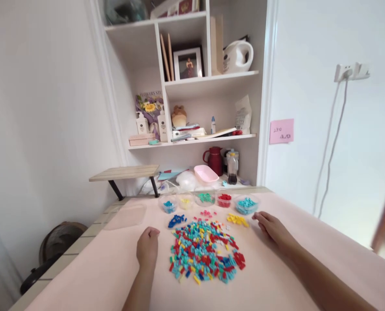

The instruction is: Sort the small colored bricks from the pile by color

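A large loose heap of small multicoloured plastic bricks lies on the pale pink tabletop. Left of it, my left hand rests on the table, fingers curled closed; the inside is hidden. To the heap's right, my right hand has its fingertips together, just right of a small pile of yellow bricks and in front of a clear tub of turquoise bricks. Anything in that pinch is too small to make out. Behind the heap are a dark blue pile and scattered pink bricks.
Clear tubs stand in a row behind: blue bricks, pale yellow bricks, green bricks, red bricks. A clear lid lies at left. Beyond are a small wooden stand, a pink basin and a red jug.
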Action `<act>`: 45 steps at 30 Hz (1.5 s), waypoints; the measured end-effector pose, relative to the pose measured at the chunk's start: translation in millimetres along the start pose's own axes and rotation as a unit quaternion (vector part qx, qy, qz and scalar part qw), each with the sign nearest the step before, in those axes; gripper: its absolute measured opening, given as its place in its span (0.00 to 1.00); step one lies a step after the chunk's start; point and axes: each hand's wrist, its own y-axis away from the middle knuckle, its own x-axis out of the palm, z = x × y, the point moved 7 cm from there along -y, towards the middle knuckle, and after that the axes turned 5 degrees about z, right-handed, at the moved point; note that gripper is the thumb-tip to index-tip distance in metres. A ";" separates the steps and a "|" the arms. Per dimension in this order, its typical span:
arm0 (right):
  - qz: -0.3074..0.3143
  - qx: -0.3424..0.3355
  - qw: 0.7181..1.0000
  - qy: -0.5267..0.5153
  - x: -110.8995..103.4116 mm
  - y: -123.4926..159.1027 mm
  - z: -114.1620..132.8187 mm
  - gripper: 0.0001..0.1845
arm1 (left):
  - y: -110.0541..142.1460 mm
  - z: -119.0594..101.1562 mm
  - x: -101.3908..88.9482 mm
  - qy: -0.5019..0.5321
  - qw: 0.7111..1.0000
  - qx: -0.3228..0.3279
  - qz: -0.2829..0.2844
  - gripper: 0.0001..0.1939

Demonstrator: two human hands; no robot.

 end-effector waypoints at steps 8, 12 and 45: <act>0.113 0.052 0.981 -0.152 10.8 48.3 42.6 0.15 | -5.5 2.0 3.6 -0.027 0.999 -0.023 0.005 0.10; 0.123 0.080 0.974 -0.173 28.1 76.4 23.2 0.14 | -3.8 0.5 3.1 -0.029 0.999 -0.023 0.001 0.11; 0.130 -0.101 0.954 0.252 56.1 108.1 33.5 0.02 | -12.2 15.1 19.4 -0.050 0.997 -0.032 0.052 0.13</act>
